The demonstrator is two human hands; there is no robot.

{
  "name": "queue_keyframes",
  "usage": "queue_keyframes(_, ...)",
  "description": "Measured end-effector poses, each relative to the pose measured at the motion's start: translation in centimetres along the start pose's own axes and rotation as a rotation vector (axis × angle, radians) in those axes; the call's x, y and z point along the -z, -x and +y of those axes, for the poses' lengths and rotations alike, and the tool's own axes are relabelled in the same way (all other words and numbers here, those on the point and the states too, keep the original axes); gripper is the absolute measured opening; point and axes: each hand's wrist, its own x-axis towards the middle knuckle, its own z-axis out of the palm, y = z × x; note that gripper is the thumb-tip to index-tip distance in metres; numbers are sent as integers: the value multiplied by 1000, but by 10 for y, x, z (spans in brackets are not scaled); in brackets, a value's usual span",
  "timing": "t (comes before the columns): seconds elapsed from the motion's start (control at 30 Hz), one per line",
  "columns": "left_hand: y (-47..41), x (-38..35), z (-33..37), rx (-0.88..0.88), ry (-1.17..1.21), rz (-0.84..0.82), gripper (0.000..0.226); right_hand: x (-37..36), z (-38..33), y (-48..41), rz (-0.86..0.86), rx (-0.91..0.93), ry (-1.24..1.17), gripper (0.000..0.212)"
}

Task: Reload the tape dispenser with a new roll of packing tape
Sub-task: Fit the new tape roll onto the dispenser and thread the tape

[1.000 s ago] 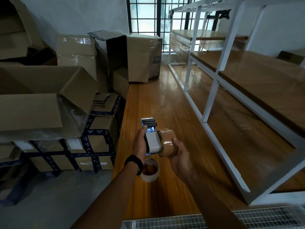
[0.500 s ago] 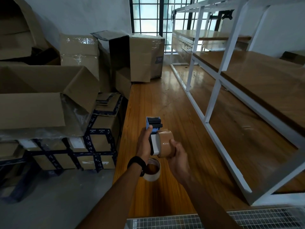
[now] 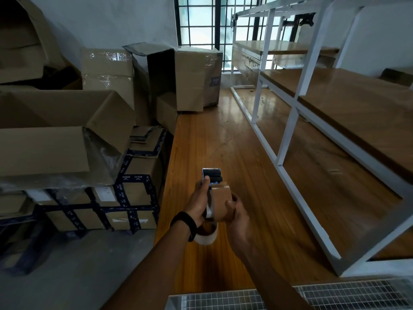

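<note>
Above the near end of a long wooden table (image 3: 241, 153), my left hand (image 3: 196, 203) grips a tape dispenser (image 3: 211, 178) with a blue and black head and a white side plate. My right hand (image 3: 235, 210) holds a brown roll of packing tape (image 3: 220, 201) pressed against the dispenser's right side. Whether the roll sits fully on the hub is hidden by my fingers. An almost spent roll with a pale core (image 3: 206, 236) lies on the table just below my left wrist.
Stacked cardboard boxes (image 3: 67, 139) crowd the left, some bound with dark printed tape. A tall box (image 3: 192, 79) stands at the table's far end. A white metal shelving frame (image 3: 288, 135) with wooden shelves runs along the right. A wire mesh basket (image 3: 268, 297) is at the bottom edge.
The dispenser has turned from showing its white side to standing edge-on. My right hand has pushed the brown roll closer against it.
</note>
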Motion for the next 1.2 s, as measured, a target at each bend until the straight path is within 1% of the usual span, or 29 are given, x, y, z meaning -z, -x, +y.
queue_keyframes(0.07,-1,1,-2,7,28,14,56,-2,-7,-8,-31,-40,63,47)
queue_keyframes(0.1,-1,0,-3,7,43,25,57,-2,-11,-11,-59,-71,81,48)
queue_keyframes(0.17,-1,0,-4,4,44,35,55,-3,-16,-7,-111,-63,73,43)
queue_keyframes(0.2,-2,-1,-5,1,34,32,54,-2,-17,-3,-127,-42,58,46)
queue_keyframes(0.27,-1,-1,-4,20,45,25,55,1,-16,2,-109,-39,24,55)
queue_keyframes(0.33,4,-1,-1,68,66,4,61,3,-13,0,-81,-26,-10,61)
queue_keyframes(0.4,8,1,0,98,111,-79,67,5,-12,-3,-67,-13,-12,57)
queue_keyframes(0.47,10,2,-3,58,156,-196,65,5,-13,-5,-55,12,-3,52)
queue_keyframes(0.57,11,5,-8,18,138,-335,67,8,-16,-8,-53,20,-14,55)
queue_keyframes(0.63,14,3,-7,4,90,-321,73,12,-20,-8,-80,37,17,56)
queue_keyframes(0.77,11,4,-7,-31,59,-339,96,20,-33,-14,-95,184,111,39)
queue_keyframes(0.83,11,4,-8,-36,17,-351,105,25,-46,-23,-95,268,225,33)
queue_keyframes(0.9,11,4,-10,-36,-9,-368,107,34,-57,-34,-146,322,412,32)
queue_keyframes(1.0,12,4,-10,-37,-17,-383,97,46,-71,-45,-234,271,690,26)
queue_keyframes(1.13,16,2,-7,-49,-30,-402,89,50,-86,-51,-353,318,842,20)
queue_keyframes(1.2,17,1,-7,-65,-39,-406,87,50,-89,-52,-381,354,906,15)
